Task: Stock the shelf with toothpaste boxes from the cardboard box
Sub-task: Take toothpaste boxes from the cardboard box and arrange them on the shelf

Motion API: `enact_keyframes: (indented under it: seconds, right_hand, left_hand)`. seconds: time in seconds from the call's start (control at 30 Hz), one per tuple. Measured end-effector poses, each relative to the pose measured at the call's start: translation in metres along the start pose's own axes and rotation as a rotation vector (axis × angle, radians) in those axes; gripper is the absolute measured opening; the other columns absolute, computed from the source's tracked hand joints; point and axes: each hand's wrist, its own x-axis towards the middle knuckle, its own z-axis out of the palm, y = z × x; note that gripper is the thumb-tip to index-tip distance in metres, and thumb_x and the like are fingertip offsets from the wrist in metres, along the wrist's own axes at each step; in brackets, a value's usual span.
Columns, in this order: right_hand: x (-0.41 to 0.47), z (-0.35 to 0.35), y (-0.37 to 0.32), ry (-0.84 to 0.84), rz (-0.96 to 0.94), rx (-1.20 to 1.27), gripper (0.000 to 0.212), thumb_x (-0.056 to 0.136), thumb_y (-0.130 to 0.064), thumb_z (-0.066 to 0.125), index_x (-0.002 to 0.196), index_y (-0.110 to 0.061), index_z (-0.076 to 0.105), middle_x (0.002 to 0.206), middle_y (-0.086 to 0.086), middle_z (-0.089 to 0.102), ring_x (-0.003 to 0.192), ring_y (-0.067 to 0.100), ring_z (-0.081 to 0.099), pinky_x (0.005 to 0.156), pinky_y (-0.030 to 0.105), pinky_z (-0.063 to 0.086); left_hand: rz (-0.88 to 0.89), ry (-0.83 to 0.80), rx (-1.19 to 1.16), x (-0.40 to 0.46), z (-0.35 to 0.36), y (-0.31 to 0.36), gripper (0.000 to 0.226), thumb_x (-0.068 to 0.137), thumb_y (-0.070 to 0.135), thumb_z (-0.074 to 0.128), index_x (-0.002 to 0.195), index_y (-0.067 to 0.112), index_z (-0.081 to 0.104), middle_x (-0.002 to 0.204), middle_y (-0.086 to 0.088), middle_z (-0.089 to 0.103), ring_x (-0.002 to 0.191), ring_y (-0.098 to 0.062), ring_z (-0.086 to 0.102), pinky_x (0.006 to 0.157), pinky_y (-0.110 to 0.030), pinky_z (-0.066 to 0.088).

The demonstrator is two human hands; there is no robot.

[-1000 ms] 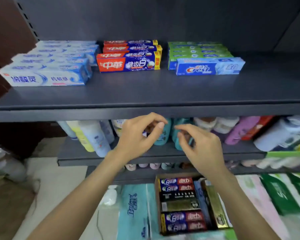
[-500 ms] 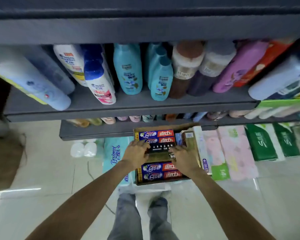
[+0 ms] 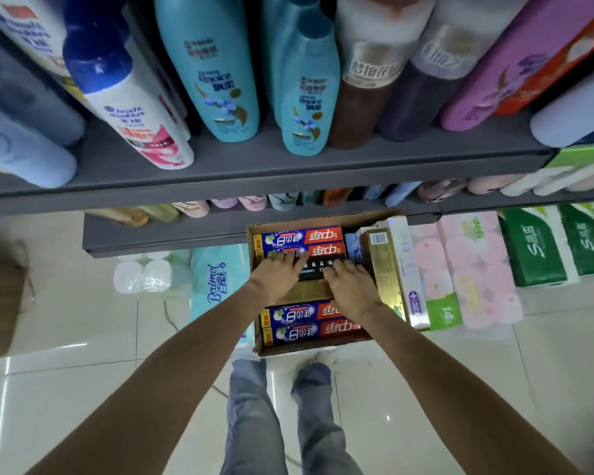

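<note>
Down at centre frame, the cardboard box [image 3: 323, 221] sits on the floor, packed with toothpaste boxes [image 3: 299, 238]. Both the left hand [image 3: 277, 273] and right hand [image 3: 351, 286] lie flat, fingers spread, touching a black box [image 3: 318, 269] inside.

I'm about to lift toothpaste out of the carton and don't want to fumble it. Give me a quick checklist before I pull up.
1. Both hands over the cardboard box: ok, left hand and right hand are inside it.
2. Target chosen: ok, both hands rest on the black toothpaste box.
3. Grip closed round it: cannot tell, fingertips lie on top, undersides hidden.
4. Neighbours free: cannot tell, left fingers overlap the red and blue toothpaste box.
5. Path upward: not ok, the shampoo shelf overhangs the carton's far end.
</note>
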Motion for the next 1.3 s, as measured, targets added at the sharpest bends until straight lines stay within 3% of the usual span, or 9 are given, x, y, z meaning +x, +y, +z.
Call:
enact_keyframes:
  seconds: [0.1,0.37,0.5,0.67,0.77,0.9,1.0,1.17,1.3]
  right_hand:
    - [0.003,0.000,-0.004,0.031,-0.006,-0.034,0.048,0.087,-0.022,0.061,0.130,-0.009,0.043,0.132,0.011,0.046,0.123,0.025,0.044,0.105,0.039,0.037]
    - [0.004,-0.003,-0.007,0.000,-0.091,-0.032,0.051,0.086,-0.022,0.063,0.131,-0.008,0.042,0.132,0.011,0.047,0.124,0.024,0.043,0.105,0.038,0.038]
    - [-0.011,-0.030,-0.006,0.098,-0.142,-0.018,0.051,0.080,-0.030,0.067,0.124,-0.011,0.050,0.127,0.009,0.050,0.120,0.024,0.045,0.099,0.039,0.041]
    - [-0.065,-0.079,0.003,0.230,-0.025,0.091,0.044,0.079,-0.044,0.061,0.114,-0.019,0.052,0.108,0.001,0.064,0.098,0.018,0.061,0.078,0.030,0.050]
    - [-0.104,-0.107,0.018,0.306,0.218,0.307,0.042,0.080,-0.051,0.058,0.112,-0.024,0.056,0.097,-0.001,0.069,0.087,0.022,0.066,0.072,0.030,0.048]
    - [-0.147,-0.124,0.034,0.385,0.458,1.022,0.019,0.083,-0.031,0.066,0.101,-0.024,0.065,0.093,0.005,0.071,0.087,0.024,0.064,0.074,0.032,0.048]
    - [-0.169,-0.132,0.038,0.404,0.512,1.468,0.009,0.089,-0.021,0.059,0.087,-0.027,0.064,0.093,0.008,0.069,0.078,0.019,0.061,0.067,0.029,0.047]
    - [-0.206,-0.152,0.037,0.412,0.304,1.811,0.029,0.097,-0.012,0.045,0.117,-0.029,0.058,0.092,-0.010,0.071,0.076,0.002,0.067,0.060,0.017,0.050]
    - [-0.230,-0.165,0.031,0.392,0.095,1.758,0.048,0.094,-0.011,0.050,0.130,-0.043,0.044,0.097,-0.002,0.068,0.084,0.007,0.066,0.062,0.017,0.050]
  left_hand:
    - [0.087,0.006,0.079,0.002,-0.004,-0.001,0.063,0.099,0.015,0.037,0.150,0.007,0.002,0.141,-0.022,0.039,0.120,-0.035,0.049,0.091,-0.042,0.048]
    - [-0.033,-0.144,-0.298,0.017,-0.019,-0.006,0.067,0.087,0.027,0.060,0.145,0.014,0.028,0.143,-0.010,0.038,0.130,-0.027,0.038,0.103,-0.041,0.041]
    - [0.040,-0.038,-0.279,-0.002,-0.030,-0.015,0.067,0.092,0.035,0.053,0.147,0.013,0.023,0.146,-0.010,0.035,0.132,-0.026,0.036,0.103,-0.038,0.040]
    - [-0.042,0.217,-0.634,-0.048,-0.070,-0.033,0.066,0.090,0.028,0.058,0.147,0.014,0.028,0.140,-0.011,0.044,0.126,-0.026,0.043,0.101,-0.036,0.039]
    - [-0.167,0.383,-1.039,-0.083,-0.094,-0.030,0.057,0.091,0.017,0.058,0.143,0.015,0.036,0.132,-0.010,0.053,0.116,-0.020,0.053,0.097,-0.031,0.041]
    - [-0.335,0.504,-1.478,-0.116,-0.123,-0.010,0.052,0.090,0.014,0.052,0.140,0.023,0.040,0.116,0.006,0.058,0.098,0.006,0.055,0.105,-0.036,0.039]
    - [-0.430,0.598,-1.704,-0.135,-0.148,0.020,0.039,0.097,0.013,0.043,0.132,0.029,0.048,0.111,0.011,0.062,0.103,-0.001,0.058,0.102,-0.030,0.041]
    - [-0.552,0.572,-1.953,-0.154,-0.183,0.061,0.027,0.097,0.028,0.041,0.101,0.039,0.065,0.094,-0.001,0.069,0.082,-0.018,0.064,0.078,-0.033,0.049]
    - [-0.391,0.545,-1.826,-0.157,-0.205,0.081,0.022,0.091,0.038,0.056,0.111,0.029,0.058,0.105,0.000,0.067,0.088,-0.013,0.066,0.079,-0.028,0.050]
